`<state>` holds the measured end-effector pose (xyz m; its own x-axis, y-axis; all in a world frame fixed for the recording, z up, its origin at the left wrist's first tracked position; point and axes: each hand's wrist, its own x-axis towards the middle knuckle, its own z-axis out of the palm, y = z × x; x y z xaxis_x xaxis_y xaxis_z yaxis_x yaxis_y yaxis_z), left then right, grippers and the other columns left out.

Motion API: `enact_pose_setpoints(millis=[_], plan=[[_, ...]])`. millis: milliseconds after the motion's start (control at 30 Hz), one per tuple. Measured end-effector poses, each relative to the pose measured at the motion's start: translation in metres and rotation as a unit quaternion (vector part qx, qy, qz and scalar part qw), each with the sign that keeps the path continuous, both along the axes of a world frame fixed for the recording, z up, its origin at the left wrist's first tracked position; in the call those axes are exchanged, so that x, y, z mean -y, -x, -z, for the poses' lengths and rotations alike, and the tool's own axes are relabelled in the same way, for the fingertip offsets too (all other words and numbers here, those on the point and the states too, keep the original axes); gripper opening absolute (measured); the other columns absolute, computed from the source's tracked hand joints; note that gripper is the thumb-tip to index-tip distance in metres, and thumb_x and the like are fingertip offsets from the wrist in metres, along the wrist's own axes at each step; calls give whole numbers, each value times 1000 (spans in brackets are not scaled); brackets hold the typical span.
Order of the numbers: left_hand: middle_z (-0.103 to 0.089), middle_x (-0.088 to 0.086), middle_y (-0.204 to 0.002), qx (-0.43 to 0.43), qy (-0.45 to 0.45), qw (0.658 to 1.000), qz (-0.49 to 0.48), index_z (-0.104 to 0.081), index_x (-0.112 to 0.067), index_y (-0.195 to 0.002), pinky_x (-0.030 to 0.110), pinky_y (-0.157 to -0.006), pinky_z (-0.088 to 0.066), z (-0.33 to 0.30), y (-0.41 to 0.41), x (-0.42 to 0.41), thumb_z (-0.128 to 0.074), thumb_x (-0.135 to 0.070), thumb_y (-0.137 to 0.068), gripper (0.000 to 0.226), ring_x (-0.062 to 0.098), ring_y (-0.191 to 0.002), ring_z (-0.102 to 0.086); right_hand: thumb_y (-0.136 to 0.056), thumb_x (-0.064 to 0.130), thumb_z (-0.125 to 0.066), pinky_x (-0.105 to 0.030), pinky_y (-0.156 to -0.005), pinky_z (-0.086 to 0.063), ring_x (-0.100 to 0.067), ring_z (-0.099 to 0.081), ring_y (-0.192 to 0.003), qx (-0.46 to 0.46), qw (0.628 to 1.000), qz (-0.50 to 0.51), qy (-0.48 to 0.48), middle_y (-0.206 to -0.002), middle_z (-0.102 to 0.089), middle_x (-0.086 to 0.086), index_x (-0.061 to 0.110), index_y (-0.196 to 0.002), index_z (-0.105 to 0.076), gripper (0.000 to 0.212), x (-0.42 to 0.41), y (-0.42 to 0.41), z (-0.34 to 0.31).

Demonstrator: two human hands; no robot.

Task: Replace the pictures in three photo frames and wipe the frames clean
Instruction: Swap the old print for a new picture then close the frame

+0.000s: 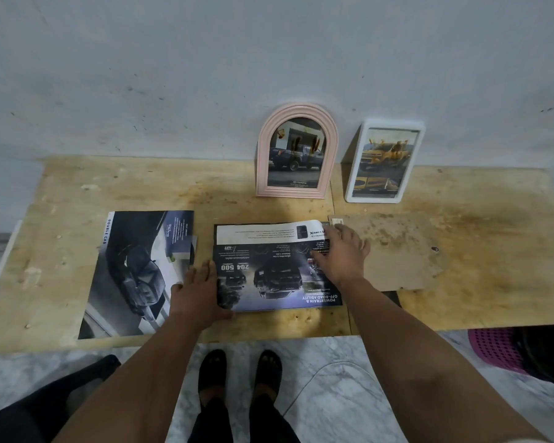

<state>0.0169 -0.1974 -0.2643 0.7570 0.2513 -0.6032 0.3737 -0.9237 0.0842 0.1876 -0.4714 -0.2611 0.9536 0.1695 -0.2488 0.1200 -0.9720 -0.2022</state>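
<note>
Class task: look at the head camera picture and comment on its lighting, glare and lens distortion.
Head view: dim, even light; a brighter patch on the wooden table near the brochure page; reflections glare on the pink arched frame and white frame; the wide-angle lens bows the table edges; corners look soft.

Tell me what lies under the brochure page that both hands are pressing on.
Under the brochure page a dark flat edge shows along its far side, and a small tan piece past the right hand. What the dark thing is stays covered. The left hand presses the near corner.
</note>
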Motion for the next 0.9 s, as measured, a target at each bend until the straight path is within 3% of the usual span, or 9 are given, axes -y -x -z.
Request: enact_pose_setpoints(millis=[67,167,300,367,433,500,600,733,900], plan=[[-5,4,-172,-3,-3,1000,8,11,-13,-162,56,-119,-29,-2,-1,-1,-73,-78,-72,140,33,-158,-6,-89,33,-75,-54,-114,-34,-21,-61,-119,-15,992,40,-122,-124,-68,7,42,-140,-49,58,1,3,-7],[-12,3,-171,3,4,1000,5,0,-13,-163,57,-116,-30,-5,-4,-3,-63,-87,-71,134,33,-156,-14,-91,4,-72,-47,-92,-59,-16,-72,-95,-110,918,135,-356,-106,-75,9,36,-129,-66,50,5,8,-25],[-46,2,-153,107,-5,994,-37,-34,-19,-149,55,-104,-39,-23,-10,1,-47,-88,-80,99,32,-138,-45,-95,-8,-63,-32,-74,-63,-22,-76,-86,-169,834,204,-485,-109,-76,-13,13,-129,-68,41,13,9,-57],[-61,4,-134,163,25,982,-91,-47,-20,-135,51,-96,-46,-31,-15,6,-49,-82,-86,79,32,-121,-60,-96,-8,-60,-27,-69,-61,-22,-76,-83,-187,813,217,-506,-108,-76,-15,14,-129,-68,40,19,5,-72],[-69,7,-122,197,142,951,-193,-53,-22,-128,47,-93,-51,-48,-24,16,-50,-77,-89,68,32,-111,-66,-97,-4,-60,-34,-70,-61,-25,-76,-84,-208,801,222,-516,-109,-76,-18,17,-129,-68,38,25,1,-84],[-67,8,-126,203,240,906,-283,-57,-19,-131,46,-100,-47,-63,-33,24,-51,-68,-96,61,33,-118,-63,-98,-2,-58,-49,-86,-61,-34,-74,-94,-238,774,232,-539,-110,-76,-20,17,-129,-67,37,28,-4,-96],[-67,7,-120,179,309,860,-364,-66,-21,-124,48,-109,-44,-78,-42,28,-52,-60,-101,47,33,-117,-61,-99,0,-56,-58,-95,-56,-40,-71,-101,-268,744,233,-567,-113,-74,-22,15,-131,-65,36,30,-8,-113],[-73,10,-97,237,352,796,-431,-69,-17,-99,53,-97,-55,-91,-41,25,-60,-30,-102,16,33,-97,-70,-99,-2,-58,-43,-78,-63,-33,-75,-91,-237,756,217,-570,-107,-76,-20,16,-131,-64,37,29,-9,-134],[-68,19,-85,287,294,808,-423,-66,1,-87,46,-80,-54,-114,-28,19,-58,-11,-97,18,32,-81,-63,-93,-6,-64,-19,-56,-56,-14,-72,-78,-96,866,146,-469,-96,-73,-1,19,-136,-62,50,13,-5,-145]])
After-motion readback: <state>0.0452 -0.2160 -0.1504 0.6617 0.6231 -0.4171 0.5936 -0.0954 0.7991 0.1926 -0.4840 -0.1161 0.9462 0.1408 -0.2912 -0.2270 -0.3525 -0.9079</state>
